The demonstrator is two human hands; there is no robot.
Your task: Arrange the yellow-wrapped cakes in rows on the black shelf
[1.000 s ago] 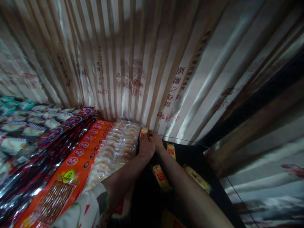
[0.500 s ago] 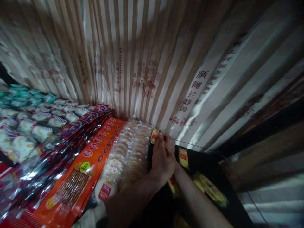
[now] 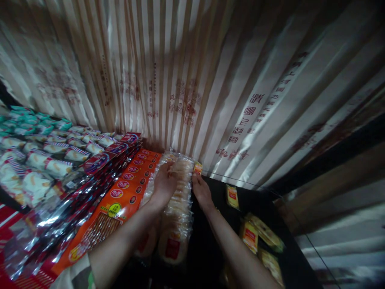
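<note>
Two rows of round flat foods in clear wrappers (image 3: 180, 200) overlap down the middle of the dark tabletop. My left hand (image 3: 165, 184) is on the far part of these rows, its fingers curled in and closed on a clear-wrapped pack at the fingertips. Right of the rows, my right hand (image 3: 202, 192) reaches to a small yellow packet with a red label (image 3: 197, 168) at the far edge. Its fingers are close together on the packet's near end; their undersides are hidden.
Orange snack bags (image 3: 123, 184) overlap left of the rows, beside dark red shiny bags (image 3: 108, 160). White packs (image 3: 48, 164) and green packs (image 3: 27, 120) lie farther left. More yellow packets (image 3: 232, 196) lie to the right. A pleated printed curtain (image 3: 186, 80) hangs behind.
My hands were together by the small yellow packet. My left hand has moved left onto the clear-wrapped rows, while my right hand stays by the packet, slightly lower.
</note>
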